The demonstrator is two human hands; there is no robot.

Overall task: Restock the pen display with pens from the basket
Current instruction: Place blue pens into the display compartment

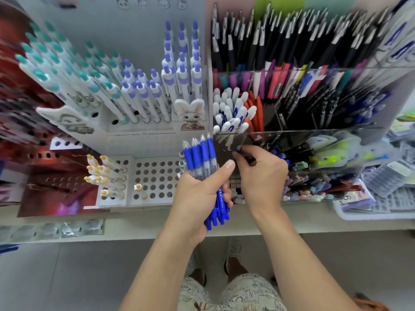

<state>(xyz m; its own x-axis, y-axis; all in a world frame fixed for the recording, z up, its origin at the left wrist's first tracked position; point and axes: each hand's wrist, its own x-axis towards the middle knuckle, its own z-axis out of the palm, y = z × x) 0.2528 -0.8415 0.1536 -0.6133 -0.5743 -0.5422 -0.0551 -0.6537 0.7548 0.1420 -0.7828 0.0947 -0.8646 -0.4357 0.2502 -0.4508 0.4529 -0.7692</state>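
- While the left hand [197, 194] is wrapped around a bunch of blue pens [206, 167], tips pointing up and away toward the display, the right hand [258, 173] is busy at the clear plastic bin [314, 131] on the right half of the shelf [157, 230].
- Right hand's fingertips are pinched together on something small and blue, looks like the end of a single pen [238, 149], right at the bin's front-left corner. Most of that pen is hidden, so can't say how far in it is.
- The thing that matters imo: the bunch sits just left of the right hand, nearly touching, with its long axis running roughly front-to-back. So the right hand is the one nearer both the supply and the slot, and grabbing the next pen is a short sideways hop.
- Room-wise the front compartment looks fairly open on its left, with white pens [231, 113] and red ones standing just behind the divider. Further right it's crowded with dark pens.
- The white holed rack [155, 178] to the left has loads of free holes, though I'd guess it's for other pens.
- No basket in view.
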